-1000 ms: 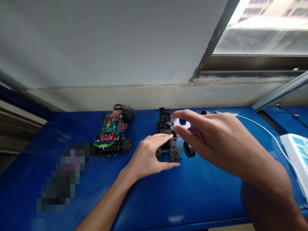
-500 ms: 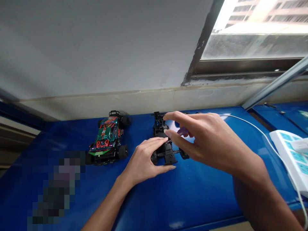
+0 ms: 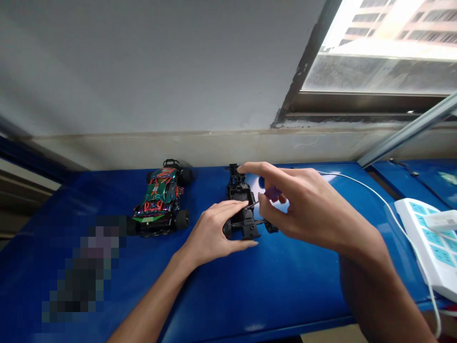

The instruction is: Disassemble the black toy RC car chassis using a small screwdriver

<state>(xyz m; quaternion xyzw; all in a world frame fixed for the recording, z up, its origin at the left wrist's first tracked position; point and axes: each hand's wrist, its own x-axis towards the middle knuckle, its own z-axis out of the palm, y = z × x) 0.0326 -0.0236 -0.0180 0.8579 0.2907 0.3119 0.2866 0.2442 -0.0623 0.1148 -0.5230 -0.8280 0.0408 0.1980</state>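
- Left hand (image 3: 214, 233): grasping the near end of a black chassis (image 3: 241, 194), fingers over its left side, thumb by the near edge.
- Risk: a light hold could let the chassis skid on the glossy blue table (image 3: 285, 286).
- Right hand (image 3: 300, 200): grasping a purple-handled tool (image 3: 273, 192), thin shaft slanting to the chassis beside the left fingertips.
- Risk: that slant could make the tip slip and jab those fingertips.
- Chassis: on the table, between the hands; long, narrow, dark; shallow tray mid-length, wheel (image 3: 270, 226) at near right, openwork far end partly behind the right index finger.
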